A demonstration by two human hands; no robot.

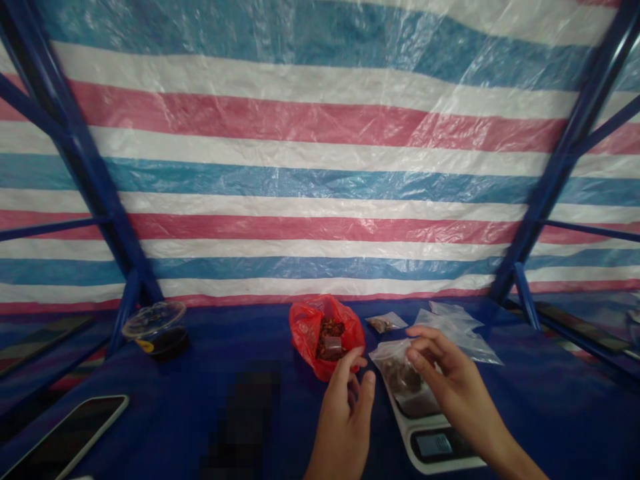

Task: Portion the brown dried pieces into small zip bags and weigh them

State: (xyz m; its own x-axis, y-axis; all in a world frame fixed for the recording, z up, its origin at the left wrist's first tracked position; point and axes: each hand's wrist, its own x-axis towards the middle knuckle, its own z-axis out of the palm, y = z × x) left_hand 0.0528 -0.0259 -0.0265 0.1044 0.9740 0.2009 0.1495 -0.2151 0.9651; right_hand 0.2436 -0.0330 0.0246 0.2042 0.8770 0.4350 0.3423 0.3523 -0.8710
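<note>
My right hand [453, 380] pinches the top of a small clear plastic bag [400, 373] that holds dark brown bits and rests on a white digital scale [430, 440]. My left hand [345, 413] hovers with loosely curled fingers beside a red plastic bag [307, 330], its fingertips close to the bag's edge. The red bag lies open with reddish-brown dried pieces and a small cup inside [331, 345]. I cannot see anything held in the left hand.
A filled small clear bag [385, 323] and a pile of empty clear bags [460, 330] lie behind the scale. A lidded clear cup [157, 330] stands at left, a phone [65, 437] at bottom left. Blue cloth covers the table [225, 347]; a striped tarp hangs behind.
</note>
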